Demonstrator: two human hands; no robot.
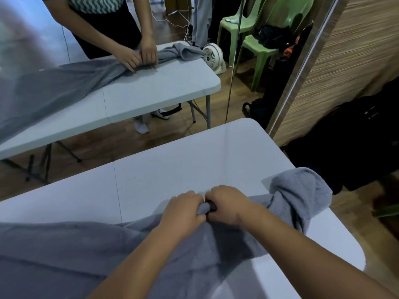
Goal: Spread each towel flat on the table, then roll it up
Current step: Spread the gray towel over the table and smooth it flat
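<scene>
A large grey towel (64,251) lies crumpled across the near side of the white folding table (172,165). One end of it is bunched into a lump (302,190) near the table's right edge. My left hand (183,209) and my right hand (226,203) sit side by side at the middle of the towel's far edge. The fingers of both hands are curled round a gathered fold of the cloth. My forearms cross the towel from the bottom of the view.
A big mirror (129,93) stands just beyond the table and reflects me, the table and the towel. Right of it is a wood-grain panel (356,61), with dark bags (356,143) on the floor. Green plastic chairs (269,33) and a small white fan (213,57) appear in the reflection.
</scene>
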